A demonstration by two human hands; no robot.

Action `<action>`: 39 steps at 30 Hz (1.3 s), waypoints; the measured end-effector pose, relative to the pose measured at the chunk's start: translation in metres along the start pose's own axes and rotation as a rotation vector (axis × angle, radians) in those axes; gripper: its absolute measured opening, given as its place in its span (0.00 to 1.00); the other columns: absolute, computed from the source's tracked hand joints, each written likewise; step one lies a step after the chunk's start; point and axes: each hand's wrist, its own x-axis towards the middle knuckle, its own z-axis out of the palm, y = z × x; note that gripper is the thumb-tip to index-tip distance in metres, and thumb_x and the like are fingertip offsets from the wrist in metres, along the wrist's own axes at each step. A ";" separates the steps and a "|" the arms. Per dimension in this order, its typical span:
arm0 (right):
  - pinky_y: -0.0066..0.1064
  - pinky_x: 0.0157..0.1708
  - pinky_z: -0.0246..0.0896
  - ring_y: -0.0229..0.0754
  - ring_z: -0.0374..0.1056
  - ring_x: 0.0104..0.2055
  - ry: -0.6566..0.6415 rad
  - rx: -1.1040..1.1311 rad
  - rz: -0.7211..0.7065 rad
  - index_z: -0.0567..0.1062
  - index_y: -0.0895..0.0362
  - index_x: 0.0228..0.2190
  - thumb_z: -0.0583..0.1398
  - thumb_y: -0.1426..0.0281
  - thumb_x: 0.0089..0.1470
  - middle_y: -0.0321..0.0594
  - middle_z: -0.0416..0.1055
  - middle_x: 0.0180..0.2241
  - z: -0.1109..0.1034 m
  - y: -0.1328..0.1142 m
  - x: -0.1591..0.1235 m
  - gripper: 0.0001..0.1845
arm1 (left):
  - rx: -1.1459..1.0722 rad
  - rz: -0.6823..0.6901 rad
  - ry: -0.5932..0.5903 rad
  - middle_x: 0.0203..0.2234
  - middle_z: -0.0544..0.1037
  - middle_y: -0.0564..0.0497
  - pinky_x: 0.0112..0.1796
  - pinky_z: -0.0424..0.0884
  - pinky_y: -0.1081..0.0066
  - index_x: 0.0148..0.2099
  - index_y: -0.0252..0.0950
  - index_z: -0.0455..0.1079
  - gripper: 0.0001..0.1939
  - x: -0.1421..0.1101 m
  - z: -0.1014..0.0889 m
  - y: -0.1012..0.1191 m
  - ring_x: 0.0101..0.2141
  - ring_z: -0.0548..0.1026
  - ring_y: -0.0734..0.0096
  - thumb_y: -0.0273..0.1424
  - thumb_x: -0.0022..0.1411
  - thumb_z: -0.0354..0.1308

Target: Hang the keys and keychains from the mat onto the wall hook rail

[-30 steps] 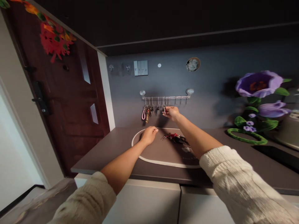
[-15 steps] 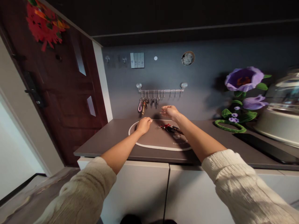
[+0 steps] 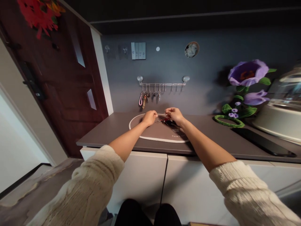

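On the dark counter lies an oval brown mat (image 3: 145,134) with a pale rim. A bunch of keys (image 3: 171,123) with a red piece rests on it. My left hand (image 3: 150,118) is closed above the mat's left half, thumb and fingers together; what it may hold is hidden. My right hand (image 3: 176,116) is just over the bunch, fingers curled in a pinch, partly covering it. Whether something small is between its fingertips cannot be made out. Behind, a clear hook rail (image 3: 164,84) carries several keys, a pink strap (image 3: 140,99) and a brown key fob (image 3: 144,102).
A black phone (image 3: 263,141) lies at the right, near a purple artificial flower (image 3: 249,73) and a white domed appliance (image 3: 279,117). A dark red door (image 3: 68,94) stands at the left. White cabinet doors (image 3: 138,179) are below the counter.
My left hand has moved right, towards the other. My right hand has come down closer to the keys, its fingers now more curled. The camera view has tilted slightly down.
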 end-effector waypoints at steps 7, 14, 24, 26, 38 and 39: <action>0.22 0.25 0.58 0.30 0.60 0.19 -0.008 -0.053 -0.042 0.67 0.59 0.24 0.55 0.81 0.46 0.32 0.67 0.18 -0.005 0.016 0.001 0.06 | 0.014 -0.009 -0.041 0.30 0.76 0.48 0.37 0.64 0.73 0.33 0.34 0.73 0.09 -0.004 0.009 0.008 0.32 0.70 0.71 0.27 0.55 0.51; 0.24 0.28 0.58 0.31 0.62 0.21 -0.018 -0.191 -0.100 0.68 0.59 0.25 0.58 0.79 0.44 0.33 0.69 0.20 -0.005 0.027 0.011 0.05 | 0.070 0.092 -0.094 0.30 0.76 0.48 0.35 0.63 0.72 0.31 0.35 0.73 0.09 -0.006 0.015 0.002 0.31 0.70 0.70 0.33 0.54 0.55; 0.25 0.29 0.59 0.31 0.62 0.20 -0.016 -0.251 -0.126 0.69 0.59 0.23 0.58 0.80 0.44 0.33 0.68 0.19 -0.004 0.025 0.009 0.05 | 0.135 0.138 -0.183 0.23 0.75 0.49 0.30 0.61 0.74 0.28 0.33 0.74 0.09 -0.006 0.005 0.002 0.25 0.67 0.73 0.27 0.51 0.52; 0.25 0.29 0.59 0.31 0.62 0.21 -0.011 -0.261 -0.132 0.69 0.59 0.24 0.57 0.79 0.44 0.33 0.68 0.19 -0.004 0.026 0.009 0.05 | 0.180 0.141 -0.195 0.22 0.75 0.48 0.30 0.60 0.74 0.27 0.32 0.74 0.10 -0.006 0.003 0.005 0.24 0.67 0.73 0.24 0.51 0.51; 0.23 0.29 0.59 0.31 0.64 0.22 -0.030 -0.424 -0.209 0.69 0.60 0.25 0.55 0.77 0.47 0.36 0.70 0.22 -0.006 0.028 0.011 0.03 | 0.357 0.198 -0.251 0.31 0.77 0.42 0.33 0.61 0.73 0.33 0.31 0.74 0.13 -0.005 0.000 0.002 0.31 0.71 0.68 0.26 0.56 0.47; 0.24 0.29 0.59 0.31 0.64 0.22 -0.031 -0.422 -0.207 0.69 0.60 0.25 0.55 0.77 0.46 0.36 0.70 0.22 -0.006 0.028 0.011 0.03 | 0.366 0.199 -0.255 0.32 0.77 0.42 0.34 0.62 0.72 0.34 0.31 0.74 0.13 -0.006 0.000 0.002 0.32 0.72 0.67 0.26 0.56 0.47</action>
